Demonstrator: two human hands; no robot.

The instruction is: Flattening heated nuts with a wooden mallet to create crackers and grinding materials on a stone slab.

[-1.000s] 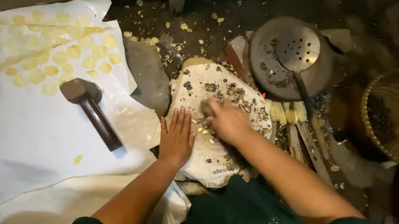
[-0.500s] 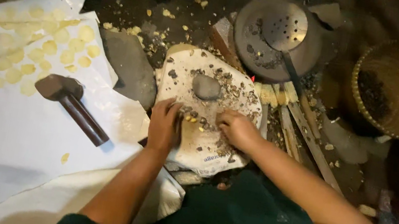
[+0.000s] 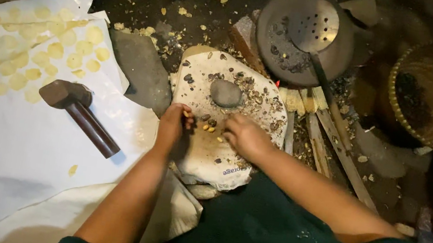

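Small yellow kernels (image 3: 209, 128) lie mid-slab (image 3: 204, 160) between both hands, the left hand (image 3: 174, 123) at nine o'clock pinching one in narrow fingers, the right hand (image 3: 246, 137) at three loosely curled, a stone (image 3: 226, 93) at twelve, a hammer (image 3: 77, 113) far left.

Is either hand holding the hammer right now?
No, the hammer lies alone on the white sheet, while both hands are at the stone slab.

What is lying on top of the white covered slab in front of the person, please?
On the white covered slab lie a grey stone, dark shell bits and a few yellow kernels. Both hands, left and right, rest there, hiding whatever lies beneath them.
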